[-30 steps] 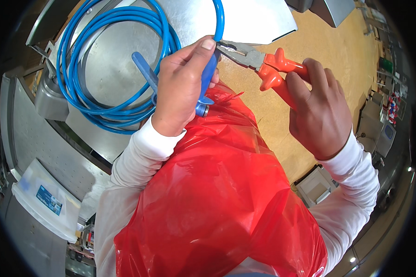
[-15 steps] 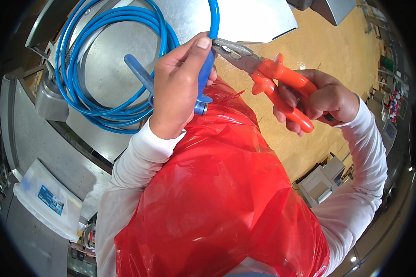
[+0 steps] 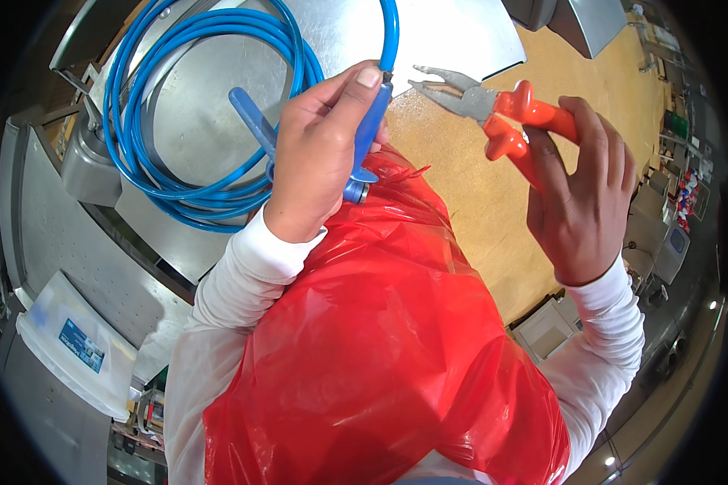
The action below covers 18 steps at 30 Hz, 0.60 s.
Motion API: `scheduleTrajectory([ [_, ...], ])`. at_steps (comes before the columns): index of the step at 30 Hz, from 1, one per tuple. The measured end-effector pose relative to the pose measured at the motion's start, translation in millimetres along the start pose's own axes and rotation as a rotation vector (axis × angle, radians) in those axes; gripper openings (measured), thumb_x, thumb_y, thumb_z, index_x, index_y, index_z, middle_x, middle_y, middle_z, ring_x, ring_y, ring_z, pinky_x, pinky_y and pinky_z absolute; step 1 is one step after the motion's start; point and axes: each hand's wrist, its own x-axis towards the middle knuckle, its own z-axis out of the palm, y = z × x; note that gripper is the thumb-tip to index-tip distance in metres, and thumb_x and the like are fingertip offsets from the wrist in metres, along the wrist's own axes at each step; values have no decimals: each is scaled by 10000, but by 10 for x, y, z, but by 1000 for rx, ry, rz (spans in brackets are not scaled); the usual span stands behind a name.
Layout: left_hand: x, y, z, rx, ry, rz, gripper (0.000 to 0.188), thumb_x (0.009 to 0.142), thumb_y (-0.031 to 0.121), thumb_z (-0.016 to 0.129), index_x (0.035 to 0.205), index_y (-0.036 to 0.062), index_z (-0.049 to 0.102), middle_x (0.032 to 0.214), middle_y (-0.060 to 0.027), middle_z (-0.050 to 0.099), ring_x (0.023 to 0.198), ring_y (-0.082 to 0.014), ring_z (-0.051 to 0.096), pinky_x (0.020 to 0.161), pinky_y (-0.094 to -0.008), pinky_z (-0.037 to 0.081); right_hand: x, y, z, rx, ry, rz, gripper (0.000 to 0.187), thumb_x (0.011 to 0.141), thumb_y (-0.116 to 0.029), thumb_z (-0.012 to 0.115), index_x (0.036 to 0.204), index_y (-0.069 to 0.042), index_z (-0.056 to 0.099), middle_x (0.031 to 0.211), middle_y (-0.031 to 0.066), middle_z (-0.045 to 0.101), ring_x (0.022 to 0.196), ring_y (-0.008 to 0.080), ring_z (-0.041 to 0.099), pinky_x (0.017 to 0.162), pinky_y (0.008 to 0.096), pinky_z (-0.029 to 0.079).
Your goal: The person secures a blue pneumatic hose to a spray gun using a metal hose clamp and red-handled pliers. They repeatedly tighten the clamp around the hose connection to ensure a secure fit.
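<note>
My left hand (image 3: 319, 153) is closed around a blue hose spray gun (image 3: 370, 123), thumb near its top end. A blue lever (image 3: 252, 120) sticks out to the left of the hand, and a metal-ringed nozzle end shows below it. From the gun's top a blue hose (image 3: 391, 36) runs up out of view, with a dark fitting at the joint. My right hand (image 3: 584, 202) grips pliers (image 3: 476, 103) by their orange handles. The pliers' jaws are spread and stand just right of the joint, apart from it.
More blue hose lies in a loose coil (image 3: 115, 121) over the steel worktop (image 3: 210, 113). A metal container (image 3: 89, 170) stands at the left. Lower left is a translucent plastic tub (image 3: 77, 347). I wear a red plastic apron (image 3: 364, 323); beyond it is a yellowish floor (image 3: 477, 242).
The pliers have come off the hose joint, moved right, and their jaws have opened. My right hand has turned, its back now showing. The left hand with the spray gun has shifted slightly right.
</note>
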Motion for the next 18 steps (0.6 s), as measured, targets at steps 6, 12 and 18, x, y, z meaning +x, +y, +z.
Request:
scheduleTrajectory([
  [6,15,-17,13,-15,20,0,424,1077,366,670,1277,-5,716,855,-52,703,751,-119,641,706,-254,503,15,-167,1,-26,-18,9,310,861,-166,740,1170,-143,750,1370,134,584,1190,331,621,954,476,452],
  [12,18,-31,-5,-7,11,9,459,1073,366,678,1336,-9,714,870,-22,687,739,-94,639,688,-244,518,19,-192,-9,-34,-29,23,281,885,-166,743,1164,-138,756,1364,136,582,1186,335,618,950,482,449],
  [18,4,-25,-13,-16,9,11,457,1073,364,682,1337,-8,714,864,-13,682,734,-89,637,685,-244,517,49,-208,-34,-42,-3,8,267,882,-173,758,1147,-133,760,1346,135,587,1170,325,623,945,471,448],
])
